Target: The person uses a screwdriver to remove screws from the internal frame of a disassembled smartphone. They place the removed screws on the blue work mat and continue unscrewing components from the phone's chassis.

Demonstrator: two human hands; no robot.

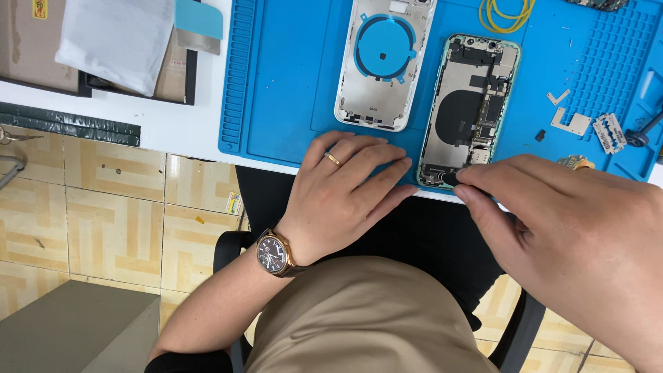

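a beige-clad lap (pixel 366 318) fills the foreground below a wristwatch (pixel 274 253). the left hand (pixel 345 190), fingers spread and flat, presses on the edge of the blue work mat (pixel 283 103) just beside an opened phone body (pixel 469 110). the right hand (pixel 573 221) pinches a small dark tool (pixel 450 179) at the phone's lower end. a detached back cover (pixel 383 65) lies alongside.

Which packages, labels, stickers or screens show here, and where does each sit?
Brown cardboard box, top left on the white desk, rectangular.
Yellow-and-red label, small, on that box's top edge.
White plastic pouch, lying across the box.
Small multicoloured sticker, on the tiled floor under the desk edge.
No lit screens.
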